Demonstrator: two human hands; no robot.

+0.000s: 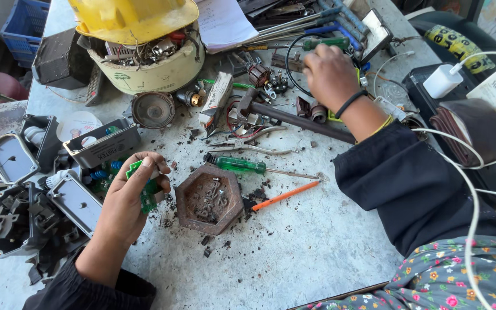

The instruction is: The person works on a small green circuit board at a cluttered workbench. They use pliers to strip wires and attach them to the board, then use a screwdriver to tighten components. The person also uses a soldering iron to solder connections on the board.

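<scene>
The small circuit board (pixel 144 186) was green, the plastic-handled screwdriver (pixel 242 165) translucent green, the thin pencil-like stick (pixel 285 195) orange, the hard hat (pixel 133 17) yellow, the hexagonal metal tray (pixel 209 199) rust-brown, the sleeves black.

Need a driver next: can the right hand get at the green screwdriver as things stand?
Probably yes. The right hand is up among the tools, and the green screwdriver lies uncovered on the table nearer the body, with only pliers lying between them.

Hexagonal tray (pixel 209 199) mid-table, screwdriver (pixel 242 165) just behind it, hard hat (pixel 133 17) on, seemingly, a pot (pixel 156 72) far behind.
</scene>
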